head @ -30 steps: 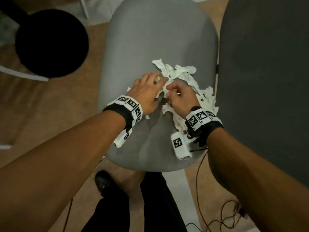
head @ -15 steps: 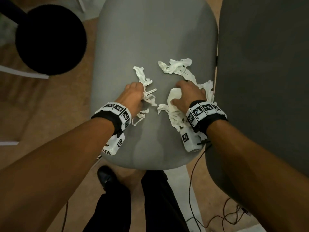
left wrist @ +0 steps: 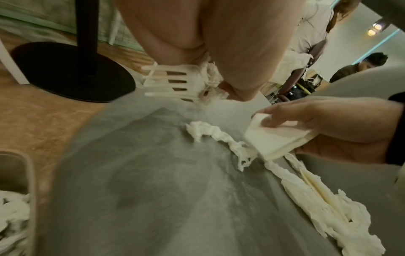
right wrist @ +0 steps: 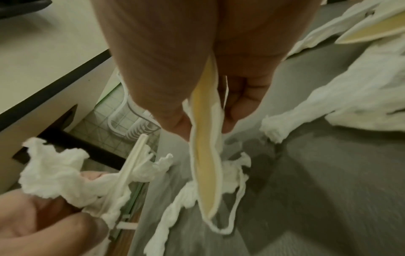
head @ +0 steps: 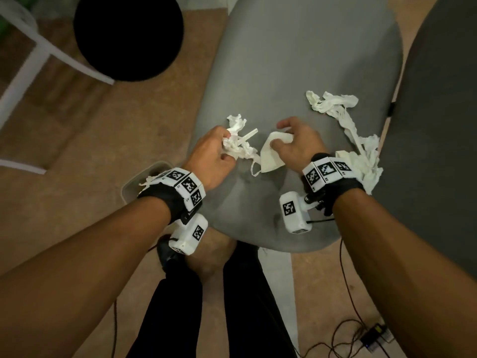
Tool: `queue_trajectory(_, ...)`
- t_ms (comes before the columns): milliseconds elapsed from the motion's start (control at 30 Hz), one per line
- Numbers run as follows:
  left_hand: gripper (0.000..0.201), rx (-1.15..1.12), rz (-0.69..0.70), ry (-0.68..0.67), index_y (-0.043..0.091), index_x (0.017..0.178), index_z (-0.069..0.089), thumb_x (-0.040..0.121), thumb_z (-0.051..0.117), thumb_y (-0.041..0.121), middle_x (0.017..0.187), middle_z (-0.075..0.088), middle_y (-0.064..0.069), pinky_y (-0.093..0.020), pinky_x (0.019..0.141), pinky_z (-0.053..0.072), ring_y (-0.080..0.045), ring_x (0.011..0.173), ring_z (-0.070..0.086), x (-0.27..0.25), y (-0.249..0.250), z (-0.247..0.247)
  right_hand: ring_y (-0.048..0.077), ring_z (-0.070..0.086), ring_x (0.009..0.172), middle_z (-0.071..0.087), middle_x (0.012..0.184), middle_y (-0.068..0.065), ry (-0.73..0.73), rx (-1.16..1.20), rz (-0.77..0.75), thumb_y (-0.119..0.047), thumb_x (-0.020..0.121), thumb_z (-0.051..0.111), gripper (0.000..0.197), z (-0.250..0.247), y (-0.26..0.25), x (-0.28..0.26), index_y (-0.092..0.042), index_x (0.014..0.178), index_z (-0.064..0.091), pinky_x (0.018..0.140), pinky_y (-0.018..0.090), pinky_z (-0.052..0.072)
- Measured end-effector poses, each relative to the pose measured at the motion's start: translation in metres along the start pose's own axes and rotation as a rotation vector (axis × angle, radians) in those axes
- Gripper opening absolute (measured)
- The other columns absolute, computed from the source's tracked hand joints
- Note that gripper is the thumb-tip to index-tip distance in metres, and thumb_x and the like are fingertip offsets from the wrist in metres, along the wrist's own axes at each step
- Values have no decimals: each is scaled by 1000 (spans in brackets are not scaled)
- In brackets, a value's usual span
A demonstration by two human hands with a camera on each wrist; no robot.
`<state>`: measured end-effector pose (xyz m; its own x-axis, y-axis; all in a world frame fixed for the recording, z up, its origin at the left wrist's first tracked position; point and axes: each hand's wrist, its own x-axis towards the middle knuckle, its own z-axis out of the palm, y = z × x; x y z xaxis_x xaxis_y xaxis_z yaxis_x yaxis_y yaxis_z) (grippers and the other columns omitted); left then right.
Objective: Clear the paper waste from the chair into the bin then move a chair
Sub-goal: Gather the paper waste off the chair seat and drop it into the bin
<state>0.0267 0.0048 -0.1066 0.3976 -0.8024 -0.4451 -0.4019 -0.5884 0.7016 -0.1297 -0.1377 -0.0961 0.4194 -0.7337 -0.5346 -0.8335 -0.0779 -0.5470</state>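
Lifting off the grey chair (head: 296,60), both hands now carry paper, where half a second ago they pressed flat on the seat. A bin (head: 134,182) has come into the head view at the chair's left edge, under the left wrist; the left wrist view shows crumpled paper already inside it. A long twisted strip of tissue (head: 346,122) lies on the chair's right side, as before. The right hand (head: 296,146) pinches a folded paper sleeve (head: 271,156) between thumb and fingers above the seat's middle. The left hand (head: 211,156) is curled round a crumpled tissue wad (head: 236,140). Only the left wrist view reveals a white plastic fork (left wrist: 171,81) in that wad.
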Motion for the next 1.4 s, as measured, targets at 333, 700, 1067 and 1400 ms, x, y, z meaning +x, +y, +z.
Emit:
queue_trajectory(333,33,-57,-85,102,15,114,54,83,60,9,100,63,1,-11,66,38,-16,86,59,-40,-61,-42,27,67,100,73,99,3,-288,-584,-36,-23,83,76,5,56,-59,-11,-27,82,73,75,25,44)
queue_trajectory(700,36,-138,-334,217,18,119,54,84,62,13,96,65,5,-24,69,47,-15,81,61,-74,-159,-80,17,64,88,70,94,-3,-315,-225,-144,-26,88,70,7,178,-149,-49,-21,83,70,74,23,48)
queue_trajectory(1067,37,-192,-479,72,16,124,53,88,58,10,113,64,-6,-26,77,45,-20,95,60,-62,-324,-18,37,56,125,58,138,18,-385,-314,87,-13,100,44,39,360,-103,-10,-11,138,52,101,37,47)
queue_trajectory(1400,44,-207,-525,49,16,136,50,92,52,17,122,65,-7,-29,93,47,-24,112,62,-70,-301,-32,31,57,125,57,141,8,-448,-193,54,-32,95,49,41,335,-100,-37,-23,135,55,104,36,47)
